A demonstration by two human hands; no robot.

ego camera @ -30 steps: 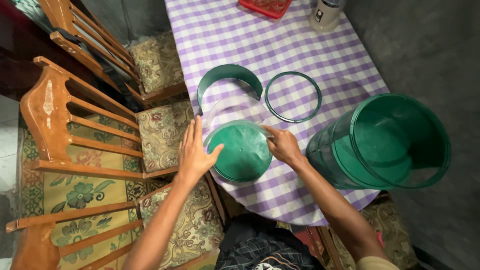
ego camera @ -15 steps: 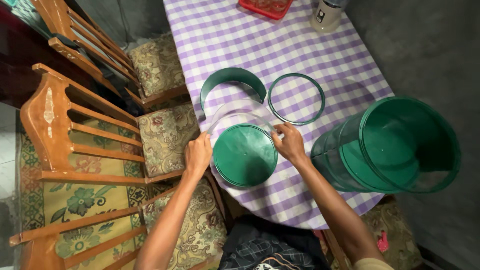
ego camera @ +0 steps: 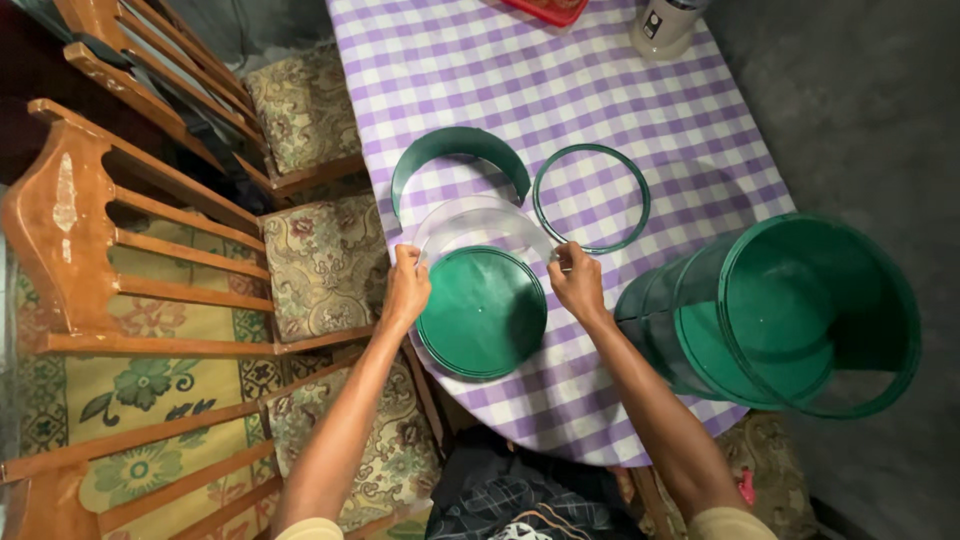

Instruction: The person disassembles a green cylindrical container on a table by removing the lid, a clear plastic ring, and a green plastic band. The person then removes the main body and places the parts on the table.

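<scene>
— Gripping what, exactly, with that left hand (ego camera: 407, 290)?

— The left edge of a clear plastic curved sheet (ego camera: 480, 222), fingers pinched closed on it just left of the frame's centre. The right hand (ego camera: 576, 282) pinches the sheet's opposite edge, a little right of centre, so the sheet arches between the two hands.

— And what sits below the sheet?

— A round green disc (ego camera: 482, 312) lies flat on the tablecloth, between the two hands at mid-frame; the sheet's lower edge seems to meet the disc's upper rim, though I cannot tell whether they touch.

— Anything just beyond the hands?

— Above the sheet, a curved green plastic band (ego camera: 458, 150) stands on its edge, an open arc. Just to its right a thin green ring (ego camera: 591, 198) lies flat, near the right hand's knuckles.

— Further out?

— At the right of the frame a large green cylindrical container (ego camera: 790, 315) with see-through walls lies tilted on its side, its open mouth facing the camera, at the table's edge. All rest on a purple-and-white checked tablecloth (ego camera: 520, 70). At the top edge sit a red tray (ego camera: 545, 8) and a pale jar (ego camera: 662, 25). Wooden chairs (ego camera: 90, 230) with floral cushions fill the left side.
</scene>
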